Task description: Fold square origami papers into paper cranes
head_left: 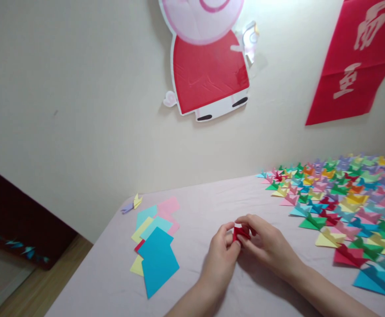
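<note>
A small piece of folded red paper (pixel 241 232) is held between my two hands, just above the pale cloth. My left hand (pixel 223 246) pinches its left edge with thumb and fingers. From the other side, my right hand (pixel 265 242) grips it with the thumb low and the fingers over the top. The fingers cover much of the paper, so its full shape is hidden. Left of my hands lies a loose pile of coloured paper sheets, a blue sheet (pixel 159 259) on top.
Rows of folded paper cranes (pixel 347 209) in many colours cover the right side of the cloth-covered table (pixel 109 268). Two small folded papers, one yellow (pixel 137 201) and one purple (pixel 127 208), sit at the far left corner. Behind is a wall with a pig cutout (pixel 210 70).
</note>
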A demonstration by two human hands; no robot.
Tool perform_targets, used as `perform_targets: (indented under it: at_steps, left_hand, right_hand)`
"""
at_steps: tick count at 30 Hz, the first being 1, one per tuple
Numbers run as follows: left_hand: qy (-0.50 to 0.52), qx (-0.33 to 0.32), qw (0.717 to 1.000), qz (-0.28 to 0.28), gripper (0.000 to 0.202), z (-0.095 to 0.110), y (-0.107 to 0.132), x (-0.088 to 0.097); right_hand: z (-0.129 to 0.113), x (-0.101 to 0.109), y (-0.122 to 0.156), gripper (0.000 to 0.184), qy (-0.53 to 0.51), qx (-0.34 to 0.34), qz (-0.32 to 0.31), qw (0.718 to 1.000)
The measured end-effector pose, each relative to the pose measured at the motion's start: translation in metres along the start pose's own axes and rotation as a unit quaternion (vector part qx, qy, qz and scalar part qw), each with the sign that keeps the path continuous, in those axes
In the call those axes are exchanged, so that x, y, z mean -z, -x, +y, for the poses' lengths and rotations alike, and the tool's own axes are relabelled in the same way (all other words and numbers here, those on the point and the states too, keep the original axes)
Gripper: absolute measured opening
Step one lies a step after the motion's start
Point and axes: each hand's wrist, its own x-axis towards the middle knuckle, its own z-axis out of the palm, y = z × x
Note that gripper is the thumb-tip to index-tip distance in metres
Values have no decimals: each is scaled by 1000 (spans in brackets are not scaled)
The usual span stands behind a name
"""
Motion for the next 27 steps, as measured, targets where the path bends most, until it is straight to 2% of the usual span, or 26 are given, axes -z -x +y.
perform_targets:
  at_steps: [3,7,13,20,24,27]
  left_hand:
    - [-25,-22,999,-16,32,2,3,-4]
    - [5,8,1000,-8,26,4,2,-5]
    - [77,55,995,9,28,1,-3,-1]
    - [25,41,999,18,29,1,-1,-2]
    - [14,42,998,36,35,-6,-3,1]
    - [12,33,998,59,37,-10,-4,2]
  right_hand:
    - [3,-1,0,14,36,33,-14,999]
    - [5,0,0,17,8,56,-22,998]
    - [2,0,0,14,-65,14,-38,997]
    - [3,1,-1,14,-99,-31,-48,993]
    - [0,1,-2,13,-132,-59,-49,988]
    - [-1,1,-2,15,-119,-87,-35,988]
